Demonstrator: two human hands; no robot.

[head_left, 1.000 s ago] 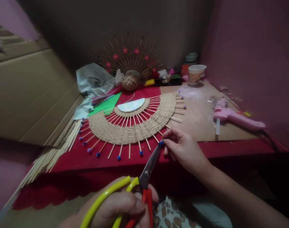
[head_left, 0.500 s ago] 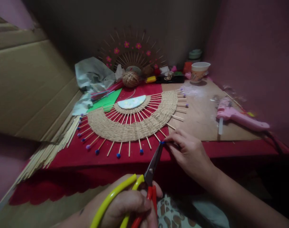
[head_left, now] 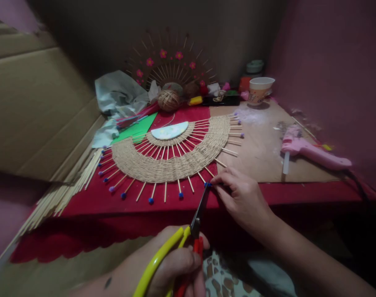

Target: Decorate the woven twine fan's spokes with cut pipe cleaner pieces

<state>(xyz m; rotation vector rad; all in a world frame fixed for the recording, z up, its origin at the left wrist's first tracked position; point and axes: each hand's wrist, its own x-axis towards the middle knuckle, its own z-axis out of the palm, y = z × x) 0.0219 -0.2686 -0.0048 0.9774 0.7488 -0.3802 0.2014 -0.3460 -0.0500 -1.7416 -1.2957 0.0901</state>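
Scissors (head_left: 198, 225) with yellow and red handles are in my left hand (head_left: 178, 264), blades pointing up and nearly closed. Their tips meet a small blue piece (head_left: 207, 184) pinched between the thumb and finger of my right hand (head_left: 237, 192). Just beyond lies a half-round woven fan (head_left: 166, 167) with thin sticks radiating from it. Blue and purple pompoms sit on several stick ends, while other ends are bare. A pale blue half-disc (head_left: 170, 130) covers the fan's inner centre.
A pink glue gun (head_left: 314, 152) rests on brown board (head_left: 256, 165) at the right, near a paper cup (head_left: 259, 90). Loose sticks (head_left: 61, 194) lie left beside cardboard (head_left: 30, 115). Behind the fan are a twine ball (head_left: 168, 101), crumpled plastic (head_left: 120, 93) and a flowered fan (head_left: 163, 53).
The scissor blades have come closer together at the blue piece, and the handles have closed in my left hand. The whole view has shifted slightly.
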